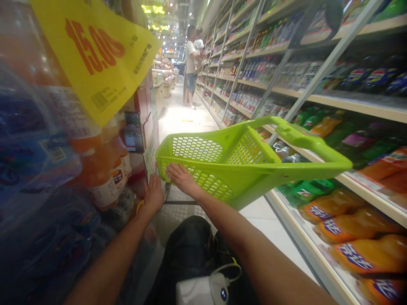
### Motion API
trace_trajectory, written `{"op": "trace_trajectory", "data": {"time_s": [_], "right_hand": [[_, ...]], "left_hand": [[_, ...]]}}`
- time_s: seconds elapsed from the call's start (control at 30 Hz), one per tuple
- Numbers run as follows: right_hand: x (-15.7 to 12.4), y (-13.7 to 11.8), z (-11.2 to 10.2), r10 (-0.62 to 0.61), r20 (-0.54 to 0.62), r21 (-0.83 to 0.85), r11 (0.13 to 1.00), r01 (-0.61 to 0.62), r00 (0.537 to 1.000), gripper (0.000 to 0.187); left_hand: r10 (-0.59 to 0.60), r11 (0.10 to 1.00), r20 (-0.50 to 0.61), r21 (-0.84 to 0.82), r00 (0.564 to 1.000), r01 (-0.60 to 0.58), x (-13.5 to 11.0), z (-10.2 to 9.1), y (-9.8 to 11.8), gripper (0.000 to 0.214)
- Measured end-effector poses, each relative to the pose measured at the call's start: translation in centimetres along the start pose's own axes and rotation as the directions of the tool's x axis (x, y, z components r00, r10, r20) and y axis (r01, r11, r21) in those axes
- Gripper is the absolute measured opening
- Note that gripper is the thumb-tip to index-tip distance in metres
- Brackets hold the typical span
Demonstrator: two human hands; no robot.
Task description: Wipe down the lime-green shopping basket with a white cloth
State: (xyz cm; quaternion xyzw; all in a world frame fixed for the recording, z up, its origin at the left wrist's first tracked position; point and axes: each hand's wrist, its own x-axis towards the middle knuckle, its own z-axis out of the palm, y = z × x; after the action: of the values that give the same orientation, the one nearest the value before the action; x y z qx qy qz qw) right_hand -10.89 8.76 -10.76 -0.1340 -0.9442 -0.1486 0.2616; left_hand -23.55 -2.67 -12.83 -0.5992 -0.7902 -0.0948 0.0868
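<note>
A lime-green plastic shopping basket (241,169) with a long handle hangs tilted in the aisle in front of me. My right hand (179,177) lies against its near left wall, fingers stretched flat on the mesh. My left hand (153,194) reaches low towards the floor beside the stack of orange drink bottles (104,178) on the left. Its fingers point away from me and are partly hidden, with a bit of yellow at the wrist.
Shelves of soft-drink bottles (349,237) run along the right side. A yellow price sign (98,55) hangs at upper left over wrapped bottle packs. Two people (192,59) stand far down the aisle. A dark bag with a white device (203,288) sits below me.
</note>
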Motion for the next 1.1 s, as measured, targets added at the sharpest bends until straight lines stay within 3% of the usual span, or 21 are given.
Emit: {"op": "trace_trajectory", "data": {"time_s": [0.17,0.27,0.4,0.5,0.6,0.77,0.87,0.97,1.1], "right_hand": [[-3.4,-1.2,0.6,-0.023,0.051,-0.023,0.999,0.024,0.998,0.027],[-3.7,-1.0,-1.3,-0.009,-0.012,-0.064,0.998,0.009,1.000,0.032],[-3.4,0.8,-4.9,0.117,-0.131,-0.119,0.984,-0.133,0.984,0.040],[-4.1,2.1,-5.9,0.186,-0.132,-0.119,0.972,-0.202,0.974,0.041],[-5.4,2.3,-4.9,0.183,-0.096,-0.102,0.976,-0.193,0.978,0.040],[-7.9,0.8,-1.5,0.181,-0.065,-0.083,0.979,-0.186,0.981,0.037],[-9.1,0.0,-1.1,0.186,-0.058,-0.057,0.980,-0.189,0.981,0.033],[-9.5,0.1,-3.1,0.228,-0.104,-0.046,0.971,-0.233,0.968,0.036],[-8.9,1.3,-6.7,0.355,-0.201,-0.045,0.928,-0.371,0.913,0.042]], "left_hand": [[0.061,0.998,0.019,-0.007,0.998,-0.061,-0.7,-0.8,1.5,0.063],[0.071,0.997,0.012,-0.010,0.997,-0.070,-0.6,-1.4,2.3,0.064],[0.088,0.996,-0.003,-0.018,0.996,-0.088,-0.2,-2.2,3.5,0.068],[0.123,0.992,0.004,-0.027,0.992,-0.123,0.1,-2.7,4.6,0.069],[0.141,0.990,0.048,-0.023,0.989,-0.140,0.0,-2.9,5.9,0.069],[0.215,0.977,0.059,-0.008,0.975,-0.215,-0.3,-3.2,7.5,0.068],[0.239,0.971,0.053,-0.018,0.970,-0.238,-0.4,-3.5,7.9,0.068],[0.244,0.969,0.035,-0.029,0.969,-0.243,-0.2,-3.9,8.2,0.068],[0.247,0.969,0.013,-0.033,0.969,-0.247,0.0,-4.5,9.0,0.072]]}}
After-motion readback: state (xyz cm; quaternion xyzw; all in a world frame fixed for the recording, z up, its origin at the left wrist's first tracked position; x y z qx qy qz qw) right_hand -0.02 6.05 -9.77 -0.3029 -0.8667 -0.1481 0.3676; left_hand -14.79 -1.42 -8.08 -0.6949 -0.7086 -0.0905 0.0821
